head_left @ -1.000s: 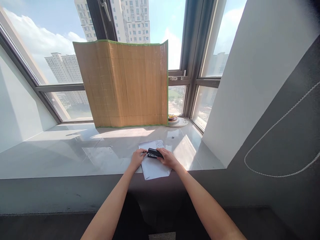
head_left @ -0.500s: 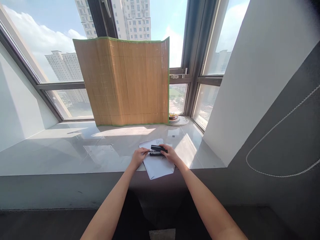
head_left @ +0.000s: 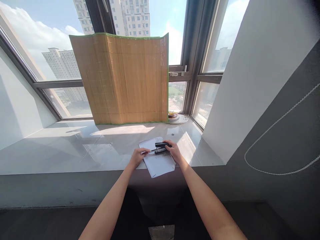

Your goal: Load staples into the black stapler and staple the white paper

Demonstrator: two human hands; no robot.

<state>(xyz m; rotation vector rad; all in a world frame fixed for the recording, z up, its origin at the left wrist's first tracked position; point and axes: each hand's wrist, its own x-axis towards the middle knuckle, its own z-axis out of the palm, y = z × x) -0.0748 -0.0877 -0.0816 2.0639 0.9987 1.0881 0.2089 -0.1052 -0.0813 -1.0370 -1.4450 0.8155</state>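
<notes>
Black plastic and bright metal make up the small hinged stapler, which the right hand grips at its rear end, fingers closed around the body. The left hand pinches the stapler's projecting metal front tip between narrow fingertips. The stapler sits hinged open over the upper part of a white paper sheet lying flat at the near edge of the glossy grey stone windowsill. The stapler looks rigid, light and smooth; the rear body offers the surest hold. The sheet is thin, limp and likely to slide. Behind stands an upright bamboo mat screen; round stacked plates sit well apart.
</notes>
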